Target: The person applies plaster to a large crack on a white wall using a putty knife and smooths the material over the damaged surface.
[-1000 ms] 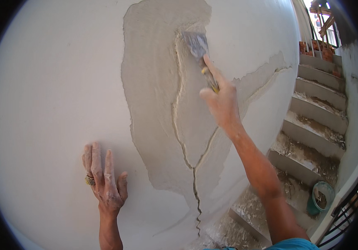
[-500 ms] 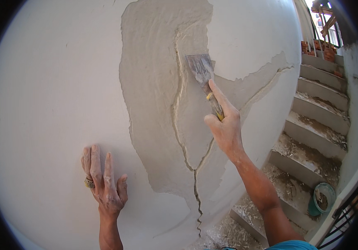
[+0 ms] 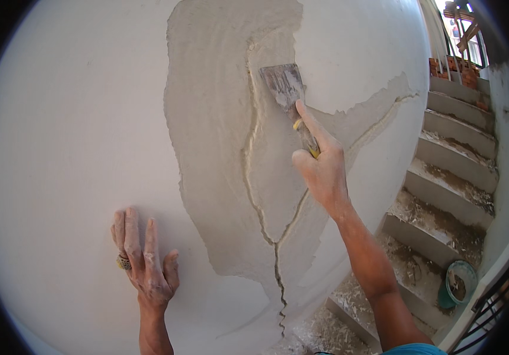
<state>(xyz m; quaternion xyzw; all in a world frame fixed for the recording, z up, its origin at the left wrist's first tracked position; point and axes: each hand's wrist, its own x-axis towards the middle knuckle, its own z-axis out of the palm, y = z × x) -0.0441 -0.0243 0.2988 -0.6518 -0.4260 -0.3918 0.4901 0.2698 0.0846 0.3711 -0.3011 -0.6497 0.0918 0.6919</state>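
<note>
My right hand [image 3: 323, 168] is closed round the handle of a putty knife [image 3: 284, 86], its index finger stretched along the tool toward the blade. The wide, plaster-smeared blade lies on a bare grey patch [image 3: 210, 130] of the wall, just right of a long crack [image 3: 247, 157]. Lower down, this crack joins a second one [image 3: 293, 222] in a Y, and a jagged single line runs on below. My dusty left hand [image 3: 148, 260], a ring on one finger, rests flat on the white wall [image 3: 71, 148] left of the patch, fingers apart and holding nothing.
On the right, concrete stairs [image 3: 458, 142] climb away, littered with flakes and dust. A green bucket [image 3: 444, 290] stands on a lower step beside a dark metal railing [image 3: 491, 313]. Stacked bricks [image 3: 469, 77] and wooden pieces are at the top.
The putty knife and my right hand have moved a little up the wall. My left hand stays pressed to nearly the same spot.
</note>
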